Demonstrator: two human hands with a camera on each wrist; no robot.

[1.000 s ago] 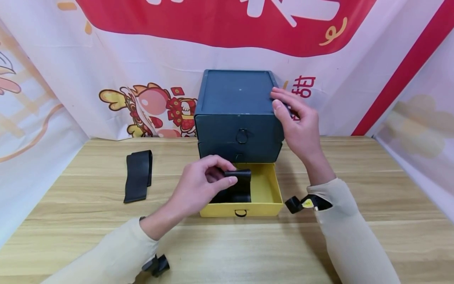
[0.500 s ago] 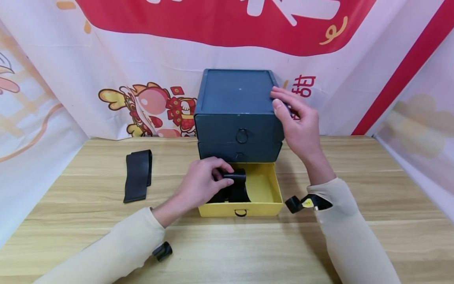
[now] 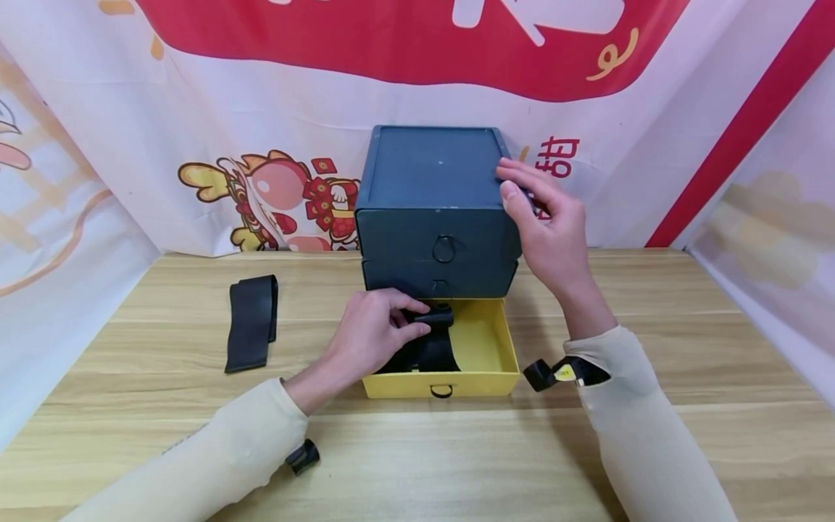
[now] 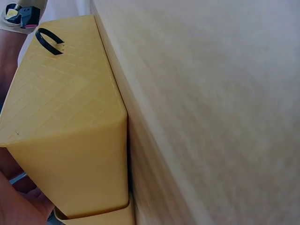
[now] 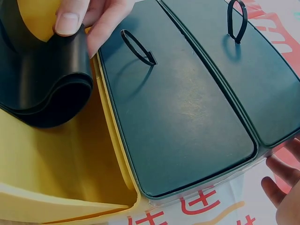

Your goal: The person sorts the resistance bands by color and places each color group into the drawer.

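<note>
My left hand (image 3: 375, 330) reaches into the pulled-out yellow drawer (image 3: 485, 337) and pinches a folded black flexible strip (image 3: 433, 351) between thumb and fingers. In the right wrist view, the black strip (image 5: 51, 89) bends into a rounded fold under the thumb, along the drawer's left part. My right hand (image 3: 551, 228) rests on the upper right edge of the dark blue drawer cabinet (image 3: 433, 167), thumb near the front corner. The left wrist view mostly shows the yellow drawer's front (image 4: 70, 93); little of the left hand appears at its lower left.
A second black strip (image 3: 251, 324), folded over, lies on the wooden table (image 3: 417, 457) to the left. Two dark blue drawers with black loop pulls (image 3: 443, 249) sit closed above the yellow one. A printed cloth (image 3: 293, 109) hangs right behind the cabinet.
My left hand has shifted slightly right with the strip. The strip's raised end has folded over and settled lower in the drawer. My right hand stays in place on the cabinet.
</note>
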